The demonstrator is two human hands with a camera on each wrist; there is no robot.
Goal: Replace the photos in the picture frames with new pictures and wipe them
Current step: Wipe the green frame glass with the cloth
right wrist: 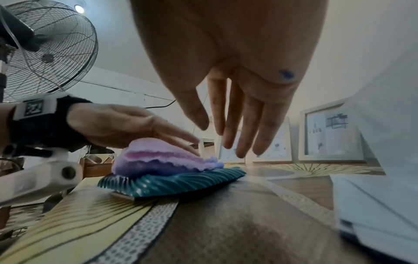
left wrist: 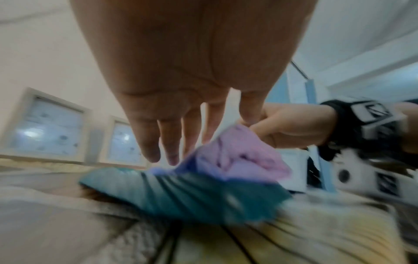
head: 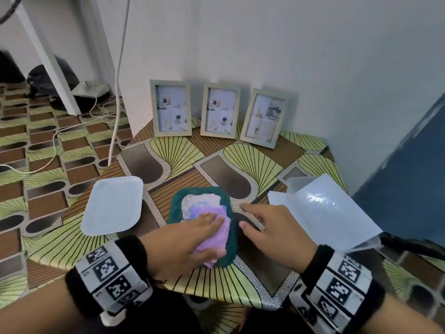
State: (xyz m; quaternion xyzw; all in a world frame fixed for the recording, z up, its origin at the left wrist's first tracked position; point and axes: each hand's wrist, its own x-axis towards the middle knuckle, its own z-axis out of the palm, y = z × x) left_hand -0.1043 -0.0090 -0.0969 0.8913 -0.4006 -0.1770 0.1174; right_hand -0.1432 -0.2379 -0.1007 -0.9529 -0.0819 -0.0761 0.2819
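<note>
Nearest, the left hand [head: 183,242] lies flat on a lilac cloth [head: 214,235], fingers [right wrist: 176,137] straight and close together, thumb against the cloth's near edge. The fluffy, folded cloth sits on a teal ribbed tray [right wrist: 176,182] at the middle of the patterned surface [head: 252,155]. Just beside the tray, the right hand [head: 272,227] hovers with fingers [right wrist: 244,128] loosely spread, holding nothing. A white plate [head: 113,206] lies left of the tray, glossy white sheets [head: 330,208] right. Farthest, three pale picture frames [head: 220,110] lean upright against the wall, each showing a washed-out interior photo.
</note>
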